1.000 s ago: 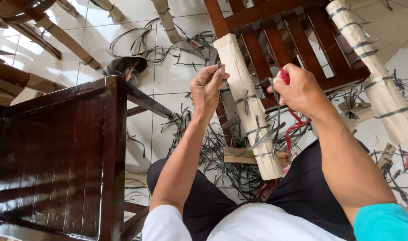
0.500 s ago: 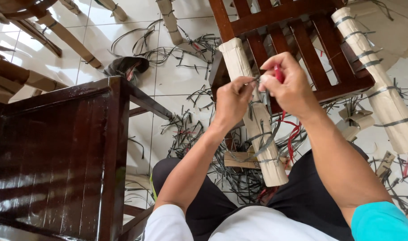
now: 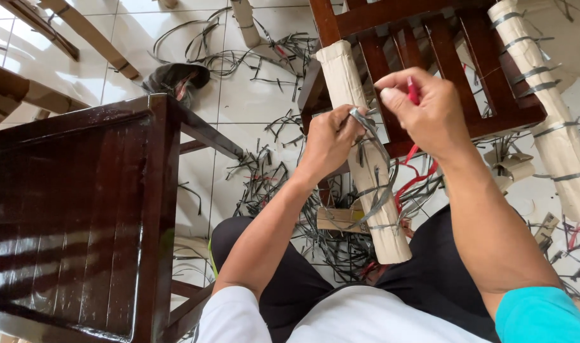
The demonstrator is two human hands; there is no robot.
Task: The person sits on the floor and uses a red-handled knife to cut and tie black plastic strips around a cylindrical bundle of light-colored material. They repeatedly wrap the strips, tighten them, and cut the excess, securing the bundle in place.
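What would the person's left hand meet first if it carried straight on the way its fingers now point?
Probably the right hand: the left hand, pinching a grey strap, points right toward it, though depth is unclear.

One head-worn camera looks steeply down from just above the person's chest, close over both forearms, facing the white tiled floor (image 3: 252, 101) ahead; it seems tilted slightly, judging by the slanted tile joints

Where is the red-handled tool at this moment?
In the head view, upper right of centre: the red-handled tool is gripped in the right hand, just right of the paper-wrapped chair leg and over the dark wooden slats.
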